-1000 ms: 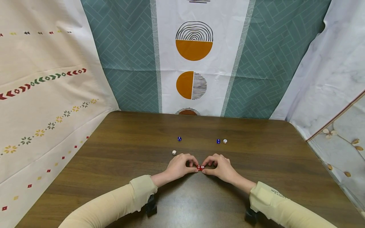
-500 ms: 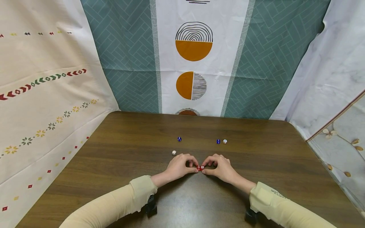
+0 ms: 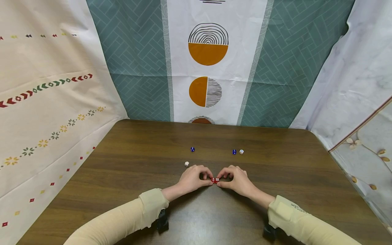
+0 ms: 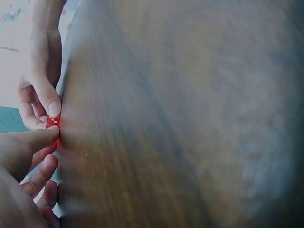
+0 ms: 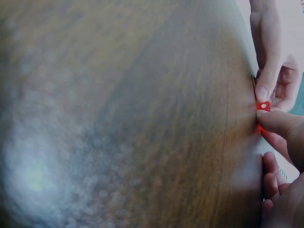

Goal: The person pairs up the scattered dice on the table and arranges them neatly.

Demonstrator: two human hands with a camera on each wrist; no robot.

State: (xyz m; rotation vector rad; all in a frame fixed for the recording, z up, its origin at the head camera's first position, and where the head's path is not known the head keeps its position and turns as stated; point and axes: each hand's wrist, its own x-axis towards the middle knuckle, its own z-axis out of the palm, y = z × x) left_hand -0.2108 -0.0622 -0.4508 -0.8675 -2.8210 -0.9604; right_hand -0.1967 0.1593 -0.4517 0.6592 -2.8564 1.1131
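Observation:
Two small red dice sit side by side at the middle of the table, touching or nearly so. My left hand pinches the left red die between thumb and fingers. From the other side, my right hand pinches the right red die the same way. White pips show on their upper faces. In the left wrist view, a red face with pips peeks out between the two thumbs. The right wrist view likewise has a red face between the thumb tips; fingers hide the rest of both dice.
A white die lies just beyond my left hand, with a blue die farther back. Back right, another blue die stands beside a white die. Patterned cloths hang behind and along both sides of the brown wooden table.

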